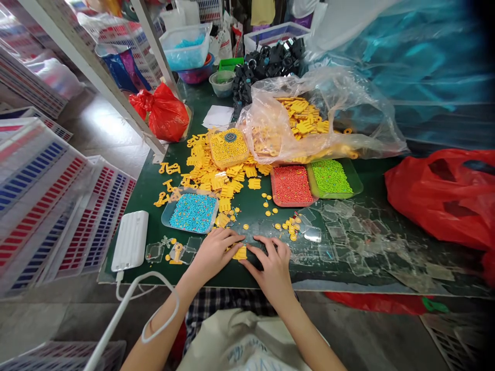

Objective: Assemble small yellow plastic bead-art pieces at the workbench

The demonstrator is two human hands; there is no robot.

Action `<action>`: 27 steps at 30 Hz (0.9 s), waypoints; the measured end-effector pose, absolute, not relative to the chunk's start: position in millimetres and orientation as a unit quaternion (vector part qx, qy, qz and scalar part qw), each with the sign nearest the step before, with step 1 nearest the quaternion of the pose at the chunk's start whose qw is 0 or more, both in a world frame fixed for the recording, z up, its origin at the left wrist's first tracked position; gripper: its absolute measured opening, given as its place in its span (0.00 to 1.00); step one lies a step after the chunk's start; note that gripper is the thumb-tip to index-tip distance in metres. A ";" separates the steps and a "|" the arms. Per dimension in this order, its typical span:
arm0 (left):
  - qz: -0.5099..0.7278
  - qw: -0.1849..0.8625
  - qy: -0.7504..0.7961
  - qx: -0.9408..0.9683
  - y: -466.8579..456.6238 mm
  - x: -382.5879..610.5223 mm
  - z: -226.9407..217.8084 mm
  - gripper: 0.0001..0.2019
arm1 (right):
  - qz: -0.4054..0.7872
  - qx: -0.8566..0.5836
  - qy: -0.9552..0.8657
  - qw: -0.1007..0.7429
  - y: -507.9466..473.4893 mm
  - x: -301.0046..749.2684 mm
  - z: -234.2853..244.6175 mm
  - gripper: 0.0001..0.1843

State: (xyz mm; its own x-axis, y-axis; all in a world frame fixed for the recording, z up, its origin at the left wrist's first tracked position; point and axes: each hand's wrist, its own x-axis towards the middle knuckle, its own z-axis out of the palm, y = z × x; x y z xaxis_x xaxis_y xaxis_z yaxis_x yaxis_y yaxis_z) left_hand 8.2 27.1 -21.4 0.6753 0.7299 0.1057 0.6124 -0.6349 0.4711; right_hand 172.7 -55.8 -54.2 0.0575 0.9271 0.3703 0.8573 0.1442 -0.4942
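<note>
At the near edge of the green table, my left hand (pixel 218 250) has its thumb and fingers closed on a small yellow plastic piece (pixel 240 252). From the right, my right hand (pixel 273 257) pinches the same piece between thumb and forefinger, its other fingers bent above the table. Beyond my hands lie loose yellow discs (pixel 292 226) and a heap of flat yellow plastic parts (pixel 204 165). Trays of blue beads (pixel 193 211), red beads (pixel 293 184) and green beads (pixel 330 176) stand around them, with a tub of yellow beads (pixel 228 148) on the heap.
Clear plastic squares (pixel 356 232) are scattered at the right. A white power bank (pixel 130 239) with a cable sits at the left edge. Behind are a clear bag of yellow parts (pixel 270 129), a red bag (pixel 168 113) and black parts (pixel 266 64). Another red bag (pixel 436 196) lies far right.
</note>
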 end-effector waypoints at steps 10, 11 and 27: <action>0.125 0.187 0.400 0.888 37.9 28.3 -21.7 0.08 | 0.073 -0.657 -0.675 0.328 -58.4 171.5 -56.1 0.12; 0.119 0.183 0.401 0.890 38.2 28.2 -21.1 0.08 | 0.076 -0.655 -0.675 0.330 -58.5 171.8 -55.9 0.12; 0.177 0.263 0.437 0.842 38.7 16.2 -22.1 0.08 | 0.073 -0.648 -0.679 0.338 -56.6 172.5 -55.4 0.12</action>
